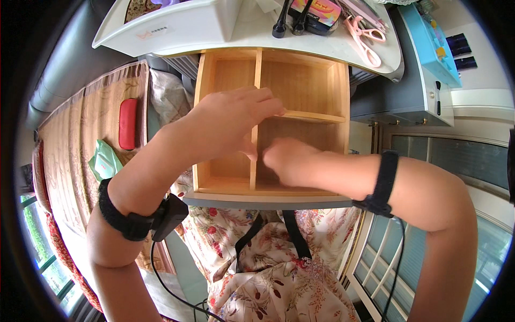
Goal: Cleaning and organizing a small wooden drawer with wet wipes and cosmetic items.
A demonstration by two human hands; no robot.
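At left, a green packet (104, 160) and a red case (127, 124) lie on a brown mat (75, 126). The left hand (236, 121), fingers parted and open, reaches over the dividers of the wooden drawer (343, 91), pulled out below the bench (255, 29). The right hand (289, 162), blurred, is at the drawer's near right compartment; whether its fingers are closed, I cannot tell.

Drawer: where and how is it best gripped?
Probably by the middle of the grey front edge, curling over it from the person's side: the drawer stands pulled out, and that long edge spans its width, facing the body, with its middle uncovered.
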